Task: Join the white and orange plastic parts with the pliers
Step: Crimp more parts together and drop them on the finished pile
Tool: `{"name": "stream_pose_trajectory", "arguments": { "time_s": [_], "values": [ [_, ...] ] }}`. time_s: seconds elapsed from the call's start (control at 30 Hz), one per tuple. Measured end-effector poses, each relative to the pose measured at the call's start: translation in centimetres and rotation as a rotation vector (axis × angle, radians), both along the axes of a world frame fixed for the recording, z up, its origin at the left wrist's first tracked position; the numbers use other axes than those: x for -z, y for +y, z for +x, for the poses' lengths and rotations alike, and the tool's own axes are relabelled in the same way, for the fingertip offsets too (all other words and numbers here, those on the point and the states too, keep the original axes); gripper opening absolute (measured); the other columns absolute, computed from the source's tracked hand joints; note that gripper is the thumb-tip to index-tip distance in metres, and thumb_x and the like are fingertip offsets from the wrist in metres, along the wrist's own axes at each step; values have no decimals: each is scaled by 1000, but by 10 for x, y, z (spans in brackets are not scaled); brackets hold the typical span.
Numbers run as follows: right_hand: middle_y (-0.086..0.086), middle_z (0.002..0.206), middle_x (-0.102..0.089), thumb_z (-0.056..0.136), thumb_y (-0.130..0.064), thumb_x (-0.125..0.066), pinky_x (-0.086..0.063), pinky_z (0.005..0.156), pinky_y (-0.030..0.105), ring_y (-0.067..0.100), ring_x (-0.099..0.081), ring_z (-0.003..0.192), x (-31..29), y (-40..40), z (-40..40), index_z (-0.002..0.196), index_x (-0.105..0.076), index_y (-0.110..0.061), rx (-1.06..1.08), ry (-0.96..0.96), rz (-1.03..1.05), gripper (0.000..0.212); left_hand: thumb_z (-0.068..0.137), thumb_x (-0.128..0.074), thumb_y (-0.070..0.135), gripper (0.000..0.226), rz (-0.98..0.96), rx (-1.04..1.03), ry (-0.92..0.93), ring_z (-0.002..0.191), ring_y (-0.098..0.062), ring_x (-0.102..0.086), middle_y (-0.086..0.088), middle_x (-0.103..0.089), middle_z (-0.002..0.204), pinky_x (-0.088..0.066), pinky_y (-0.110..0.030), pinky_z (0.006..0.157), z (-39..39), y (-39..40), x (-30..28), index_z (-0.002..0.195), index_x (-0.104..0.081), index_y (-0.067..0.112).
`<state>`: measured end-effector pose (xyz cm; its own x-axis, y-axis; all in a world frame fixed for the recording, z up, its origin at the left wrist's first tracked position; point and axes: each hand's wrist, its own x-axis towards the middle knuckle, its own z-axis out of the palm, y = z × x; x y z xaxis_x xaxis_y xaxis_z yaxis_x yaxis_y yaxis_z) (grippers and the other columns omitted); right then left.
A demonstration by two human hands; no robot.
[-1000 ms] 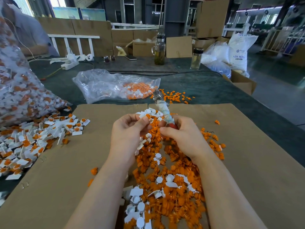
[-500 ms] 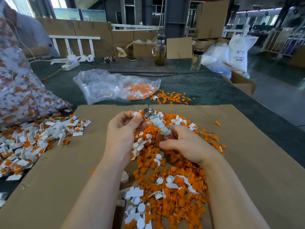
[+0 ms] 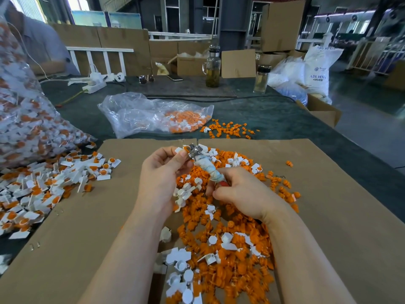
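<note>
My right hand (image 3: 243,194) grips the pliers (image 3: 203,164) by their cloth-wrapped handles, metal jaws pointing up and left. My left hand (image 3: 163,174) pinches a white part with an orange piece (image 3: 183,150) right at the jaws, and holds several more white parts in its palm. Below both hands a heap of loose orange and white parts (image 3: 221,238) covers the cardboard sheet (image 3: 341,227).
Joined white-and-orange pieces (image 3: 43,189) are spread at the left, beside a big full bag (image 3: 28,121). A clear bag with parts (image 3: 153,115) and scattered orange pieces (image 3: 230,129) lie beyond the cardboard. Bottles, boxes and a seated person are at the back.
Both hands have lowered and shifted left. The pliers tilted from nearly upright to pointing left, and their jaws now meet the part pinched in my left hand.
</note>
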<state>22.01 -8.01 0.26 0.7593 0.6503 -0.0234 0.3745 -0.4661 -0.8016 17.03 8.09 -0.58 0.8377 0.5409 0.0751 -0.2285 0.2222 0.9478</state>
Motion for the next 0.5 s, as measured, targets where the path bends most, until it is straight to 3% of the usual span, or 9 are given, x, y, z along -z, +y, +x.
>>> {"name": "stream_pose_trajectory", "arguments": {
  "time_s": [0.13,0.33,0.43,0.5],
  "values": [
    [3,87,-69,87,-6,-57,-51,81,42,24,-65,85,-1,3,-1,80,-67,-25,1,-43,-38,22,92,-61,3,14,-30,-3,12,62,-8,-65,0,-71,71,-58,-21,65,0,-1,0,81,-66,9],
    [-10,75,-63,89,-13,-58,-48,61,28,0,-57,62,3,5,0,83,-66,-25,9,-78,-44,15,91,-62,2,10,-105,9,37,62,-9,-67,-2,-72,70,-59,-22,64,0,2,1,83,-66,7],
    [3,87,-68,89,-23,-61,-54,71,43,16,-63,76,8,7,1,94,-67,-15,61,-147,-55,11,89,-66,8,4,-238,-15,71,67,-10,-71,-3,-76,76,-58,-21,61,-1,11,0,89,-69,7],
    [1,86,-66,89,-24,-60,-52,67,40,13,-59,69,11,7,3,92,-67,-17,127,-198,-46,10,91,-65,13,8,-404,-84,74,71,-9,-74,-3,-77,79,-57,-18,59,-3,25,-1,96,-69,8]
  ]
}}
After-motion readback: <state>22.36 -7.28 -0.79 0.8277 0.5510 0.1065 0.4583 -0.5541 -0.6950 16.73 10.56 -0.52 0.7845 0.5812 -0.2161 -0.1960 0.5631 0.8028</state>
